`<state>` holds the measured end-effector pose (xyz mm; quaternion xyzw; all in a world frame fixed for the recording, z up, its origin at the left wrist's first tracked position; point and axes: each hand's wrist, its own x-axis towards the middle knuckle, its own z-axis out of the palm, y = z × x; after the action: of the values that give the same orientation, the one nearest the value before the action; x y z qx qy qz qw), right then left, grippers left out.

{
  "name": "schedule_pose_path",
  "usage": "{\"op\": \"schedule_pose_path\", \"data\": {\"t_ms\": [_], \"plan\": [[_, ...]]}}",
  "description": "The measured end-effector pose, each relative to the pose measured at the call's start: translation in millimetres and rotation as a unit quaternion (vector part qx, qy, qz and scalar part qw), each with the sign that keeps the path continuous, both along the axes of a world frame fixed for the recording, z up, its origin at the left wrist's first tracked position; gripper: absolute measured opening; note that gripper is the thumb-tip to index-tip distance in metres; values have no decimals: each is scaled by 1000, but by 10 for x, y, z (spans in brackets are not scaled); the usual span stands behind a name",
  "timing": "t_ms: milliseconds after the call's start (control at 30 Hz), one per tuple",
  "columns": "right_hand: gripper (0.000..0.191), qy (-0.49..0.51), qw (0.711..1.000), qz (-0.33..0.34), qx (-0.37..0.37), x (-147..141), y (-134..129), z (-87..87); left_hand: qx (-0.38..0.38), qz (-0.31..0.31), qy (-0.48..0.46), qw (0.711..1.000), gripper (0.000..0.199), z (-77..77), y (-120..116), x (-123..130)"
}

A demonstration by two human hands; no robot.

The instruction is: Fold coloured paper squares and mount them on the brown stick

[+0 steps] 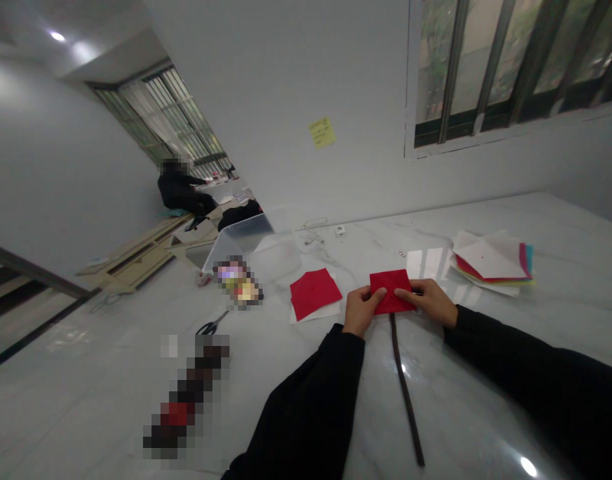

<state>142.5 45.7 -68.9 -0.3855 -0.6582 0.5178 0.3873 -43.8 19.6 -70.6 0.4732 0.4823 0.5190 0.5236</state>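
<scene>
Between my two hands is a red square of paper (392,283), held up a little above the white marbled table (466,380). My left hand (360,312) grips its left edge, with the thumb lying on its face. On the right edge, my right hand (433,301) pinches it the same way, thumb tip near the middle. A thin dark brown stick (405,387) runs from under the lower edge of the paper toward me; its upper end is hidden. Left of my hands, a red paper sheet (315,292) lies over a white sheet (316,313).
Coloured and white papers (491,257) are stacked at the right. Scissors (211,325) lie at the left, near blurred items and a clear plastic bin (231,243). A cable (313,233) and white plug (340,231) sit by the wall. A person (179,190) sits far left.
</scene>
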Motion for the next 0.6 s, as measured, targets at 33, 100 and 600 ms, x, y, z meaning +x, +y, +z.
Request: {"op": "schedule_pose_path", "data": {"t_ms": [33,100,600], "plan": [[46,0,1000,1,-1,0,-1,2,2,1,3,1000,42,-3,0,1],[46,2,1000,3,-3,-1,-1,-1,6,3,13,1000,43,-10,-1,1],[43,-22,1000,3,3,6,17,-39,5,0,9,1000,43,-10,-14,8]]}}
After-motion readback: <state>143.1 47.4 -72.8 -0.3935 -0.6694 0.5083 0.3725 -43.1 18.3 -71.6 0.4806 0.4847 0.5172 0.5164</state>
